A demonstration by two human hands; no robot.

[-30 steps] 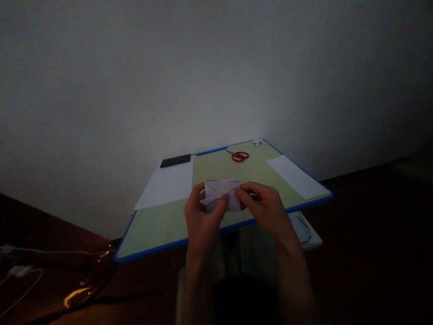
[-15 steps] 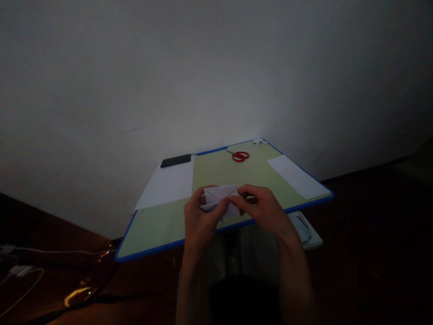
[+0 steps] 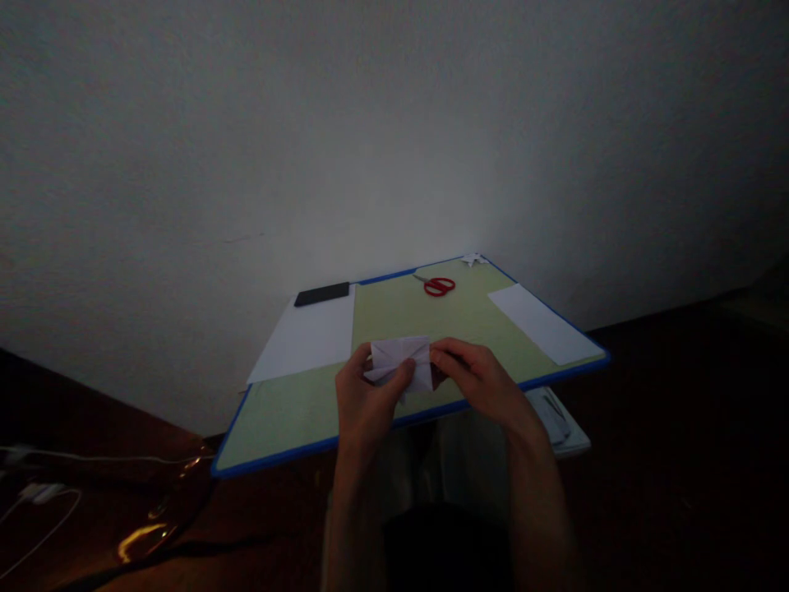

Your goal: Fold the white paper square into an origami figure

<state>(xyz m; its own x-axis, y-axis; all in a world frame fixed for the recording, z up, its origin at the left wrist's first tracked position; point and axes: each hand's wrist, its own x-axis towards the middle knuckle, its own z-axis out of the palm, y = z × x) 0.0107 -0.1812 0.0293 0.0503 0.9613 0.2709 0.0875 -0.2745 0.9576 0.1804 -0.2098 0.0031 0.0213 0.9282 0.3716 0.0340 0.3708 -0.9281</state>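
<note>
A small folded white paper with creases is held just above a green board with a blue rim. My left hand pinches its left side, thumb on top. My right hand pinches its right edge with thumb and fingers closed on it. Both hands meet near the board's front edge.
On the board lie a white sheet at the left, a white strip at the right, red scissors and a small white paper piece at the back, and a black phone. White cables lie on the dark floor at left.
The paper has been folded flatter and lowered slightly between my hands. My hands stayed at the same spot near the board's front edge.
</note>
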